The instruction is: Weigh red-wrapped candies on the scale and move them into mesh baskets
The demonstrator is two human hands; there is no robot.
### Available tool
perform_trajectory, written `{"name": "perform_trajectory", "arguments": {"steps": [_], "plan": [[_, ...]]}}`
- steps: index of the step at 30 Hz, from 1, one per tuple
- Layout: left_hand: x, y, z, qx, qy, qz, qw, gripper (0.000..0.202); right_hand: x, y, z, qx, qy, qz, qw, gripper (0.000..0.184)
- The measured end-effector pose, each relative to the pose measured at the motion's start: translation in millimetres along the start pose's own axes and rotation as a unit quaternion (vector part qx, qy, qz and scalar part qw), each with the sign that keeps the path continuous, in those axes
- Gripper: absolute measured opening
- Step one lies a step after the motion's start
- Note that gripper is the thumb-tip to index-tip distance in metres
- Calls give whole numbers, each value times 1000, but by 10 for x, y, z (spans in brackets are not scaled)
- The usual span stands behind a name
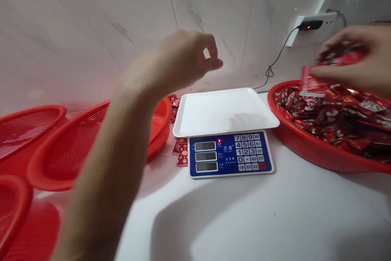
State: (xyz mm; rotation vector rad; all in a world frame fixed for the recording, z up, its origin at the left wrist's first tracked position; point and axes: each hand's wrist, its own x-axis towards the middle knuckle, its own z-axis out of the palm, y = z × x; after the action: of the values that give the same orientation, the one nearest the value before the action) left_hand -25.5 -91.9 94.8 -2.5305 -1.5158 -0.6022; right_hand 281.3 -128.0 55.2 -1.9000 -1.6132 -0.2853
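Note:
My left hand hangs in the air above a white digital scale's tray, its fingers loosely curled around nothing visible. My right hand grips several red foil-wrapped snack packets just above a wide red plastic basin. That basin is heaped with similar red packets. Below the tray, the scale's blue keypad panel shows small readings on its displays, and a red light glows on it. Nothing lies on the tray.
Several red mesh baskets stand to the left of the scale, with a few loose red packets beside it. A black cable runs up the tiled wall to a plugged-in adapter on a wall socket.

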Motion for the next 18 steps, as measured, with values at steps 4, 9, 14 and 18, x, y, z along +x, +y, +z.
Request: {"name": "perform_trajectory", "arguments": {"steps": [4,9,14,18], "plan": [[-212,-35,169,-158,45,-35,986,25,-53,-692,551,170,-134,-101,971,25],[-435,-353,263,-178,-51,-76,980,23,-105,-1129,1248,179,-199,-194,944,22],[-514,-529,175,-106,-59,-152,981,24,-7,-1209,1193,135,-287,-197,928,37],[-563,-499,139,-112,-98,-150,977,25,148,-659,652,33,-232,-102,967,53]]}}
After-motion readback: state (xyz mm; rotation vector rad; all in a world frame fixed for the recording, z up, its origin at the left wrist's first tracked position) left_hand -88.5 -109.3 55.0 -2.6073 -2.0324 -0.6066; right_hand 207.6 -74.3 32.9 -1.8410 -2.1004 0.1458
